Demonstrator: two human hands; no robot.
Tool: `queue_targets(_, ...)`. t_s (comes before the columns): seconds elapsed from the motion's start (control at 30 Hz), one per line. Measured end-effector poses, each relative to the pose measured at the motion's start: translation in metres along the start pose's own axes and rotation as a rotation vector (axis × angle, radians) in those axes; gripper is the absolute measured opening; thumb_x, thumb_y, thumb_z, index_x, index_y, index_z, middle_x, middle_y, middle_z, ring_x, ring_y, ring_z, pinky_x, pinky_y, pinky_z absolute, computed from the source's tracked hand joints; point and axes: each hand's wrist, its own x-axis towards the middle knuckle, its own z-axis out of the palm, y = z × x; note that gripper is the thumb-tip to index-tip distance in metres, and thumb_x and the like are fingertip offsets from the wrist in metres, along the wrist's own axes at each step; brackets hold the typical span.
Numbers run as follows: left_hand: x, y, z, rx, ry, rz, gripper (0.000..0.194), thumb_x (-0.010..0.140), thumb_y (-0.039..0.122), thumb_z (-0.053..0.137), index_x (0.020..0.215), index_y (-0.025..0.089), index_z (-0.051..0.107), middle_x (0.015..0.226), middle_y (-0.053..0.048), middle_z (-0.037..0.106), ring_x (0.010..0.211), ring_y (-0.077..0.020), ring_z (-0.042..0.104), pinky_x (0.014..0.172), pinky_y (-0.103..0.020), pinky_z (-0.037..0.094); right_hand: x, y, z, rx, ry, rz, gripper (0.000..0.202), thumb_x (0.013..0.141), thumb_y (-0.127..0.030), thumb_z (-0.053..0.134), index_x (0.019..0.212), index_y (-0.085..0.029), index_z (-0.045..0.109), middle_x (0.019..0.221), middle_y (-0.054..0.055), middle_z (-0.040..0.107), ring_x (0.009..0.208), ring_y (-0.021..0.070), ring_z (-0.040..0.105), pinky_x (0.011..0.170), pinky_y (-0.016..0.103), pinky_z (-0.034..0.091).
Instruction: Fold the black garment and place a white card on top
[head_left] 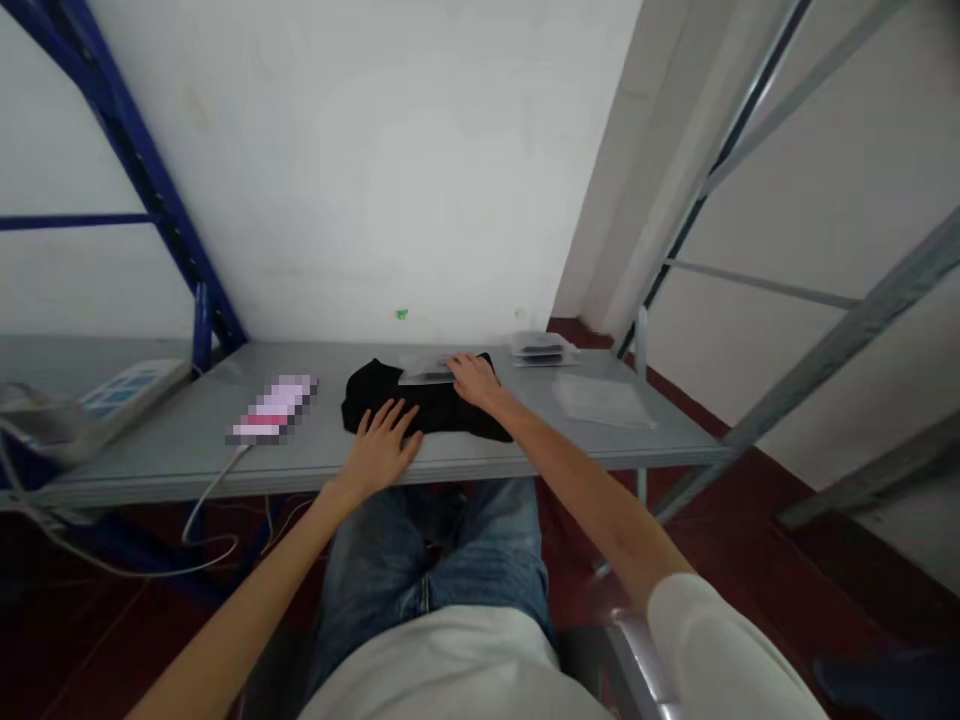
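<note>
Now | left hand (381,445) flat, fingers spread, on near edge of black folded cloth (420,402) | right hand (472,378) fingers curled loosely on clear plastic sleeve (426,370) at far side | risk: slippery sleeve may slide off cloth.

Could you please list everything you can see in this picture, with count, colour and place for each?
black garment: one, black, lying near the front edge of the table, at its middle.
clear packet: one, see-through, on the far part of the garment.
stack of packets: one small pile, clear with dark contents, at the back of the table, right of the garment.
flat clear bag: one, see-through, on the table's right part.
blurred-out item: one, pink and white, left of the garment, with a white cable running off the front edge.
power strip: one, white and blue, far left.
table: one, grey.
left hand: flat on the garment's near edge.
right hand: on the packet's right end.
</note>
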Motion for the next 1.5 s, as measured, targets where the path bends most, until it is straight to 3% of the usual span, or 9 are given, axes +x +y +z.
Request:
queue_targets(0.17, 0.001, -0.001, 0.002, 0.000, 0.008, 0.010, 0.055, 0.105, 0.045, 0.038, 0.153, 0.022, 0.053, 0.162, -0.013, 0.048, 0.155, -0.0330, 0.037, 0.125, -0.061, 0.031, -0.004, -0.004, -0.001, -0.015, 0.081, -0.030, 0.040, 0.104, -0.015, 0.040, 0.139, -0.016, 0.059, 0.136, 0.015, 0.067, 0.122, 0.0280, 0.059, 0.101, 0.040, 0.049)
queue_targets(0.27, 0.001, -0.001, 0.001, -0.004, 0.009, 0.007, 0.055, 0.105, 0.045, 0.038, 0.153, 0.022, 0.054, 0.162, -0.013, 0.048, 0.154, -0.0327, 0.038, 0.125, -0.060, 0.031, -0.008, 0.013, -0.010, -0.016, 0.153, -0.021, 0.042, 0.104, -0.015, 0.040, 0.142, -0.017, 0.058, 0.140, 0.015, 0.065, 0.125, 0.0282, 0.057, 0.102, 0.040, 0.047)
queue_targets(0.53, 0.001, 0.000, 0.002, -0.022, 0.007, 0.002, 0.055, 0.104, 0.044, 0.038, 0.152, 0.023, 0.055, 0.161, -0.011, 0.049, 0.154, -0.0329, 0.038, 0.125, -0.061, 0.031, -0.016, 0.156, -0.045, 0.000, 0.470, 0.288, 0.048, 0.101, -0.008, 0.039, 0.141, -0.018, 0.064, 0.147, 0.012, 0.064, 0.136, 0.0265, 0.053, 0.117, 0.044, 0.034)
queue_targets(0.63, 0.001, 0.000, 0.002, -0.028, 0.011, -0.003, 0.054, 0.104, 0.044, 0.040, 0.151, 0.024, 0.056, 0.161, -0.011, 0.050, 0.154, -0.0331, 0.039, 0.124, -0.061, 0.032, -0.022, 0.197, -0.037, 0.022, 0.590, 0.448, 0.051, 0.101, -0.007, 0.036, 0.144, -0.017, 0.062, 0.148, 0.012, 0.062, 0.142, 0.0263, 0.049, 0.118, 0.047, 0.032)
queue_targets(0.73, 0.002, 0.001, 0.001, -0.040, 0.008, -0.016, 0.052, 0.103, 0.044, 0.042, 0.150, 0.027, 0.057, 0.160, -0.009, 0.052, 0.153, -0.0322, 0.040, 0.125, -0.060, 0.032, -0.032, 0.212, -0.015, 0.061, 0.479, 0.466, 0.050, 0.097, -0.006, 0.040, 0.140, -0.017, 0.065, 0.145, 0.013, 0.065, 0.141, 0.0275, 0.052, 0.119, 0.049, 0.034)
queue_targets(0.9, 0.002, 0.001, -0.007, -0.054, -0.053, -0.019, 0.052, 0.104, 0.045, 0.041, 0.150, 0.027, 0.056, 0.160, -0.008, 0.052, 0.154, -0.0314, 0.039, 0.125, -0.059, 0.032, -0.051, 0.210, 0.014, 0.118, 0.254, 0.431, 0.041, 0.094, -0.011, 0.053, 0.129, -0.020, 0.072, 0.137, 0.014, 0.070, 0.126, 0.0290, 0.064, 0.108, 0.045, 0.049)
queue_targets(1.13, 0.010, 0.000, -0.020, -0.117, -0.048, -0.043, 0.050, 0.104, 0.051, 0.039, 0.141, 0.026, 0.062, 0.154, -0.009, 0.057, 0.146, -0.0322, 0.048, 0.124, -0.059, 0.032, -0.044, 0.179, -0.002, 0.055, 0.269, 0.436, 0.040, 0.099, -0.012, 0.044, 0.130, -0.014, 0.069, 0.139, 0.019, 0.066, 0.133, 0.0316, 0.055, 0.114, 0.049, 0.039)
queue_targets(1.33, 0.103, -0.028, -0.019, -0.167, 0.160, -0.145, 0.043, 0.104, 0.041, 0.039, 0.127, 0.016, 0.066, 0.125, -0.015, 0.072, 0.123, -0.0318, 0.062, 0.112, -0.047, 0.044, -0.010, 0.102, 0.007, 0.101, 0.127, 0.206, 0.043, 0.101, -0.013, 0.043, 0.136, -0.019, 0.066, 0.134, 0.012, 0.068, 0.124, 0.0266, 0.061, 0.102, 0.036, 0.050)
queue_targets(1.5, 0.183, -0.062, 0.008, -0.179, -0.053, -0.166, 0.044, 0.099, 0.034, 0.048, 0.135, 0.014, 0.063, 0.122, -0.016, 0.073, 0.122, -0.0329, 0.063, 0.108, -0.047, 0.046, 0.018, 0.078, 0.022, 0.021, -0.066, 0.143, 0.044, 0.097, -0.005, 0.044, 0.134, -0.014, 0.066, 0.136, 0.019, 0.066, 0.130, 0.0313, 0.057, 0.098, 0.039, 0.052)
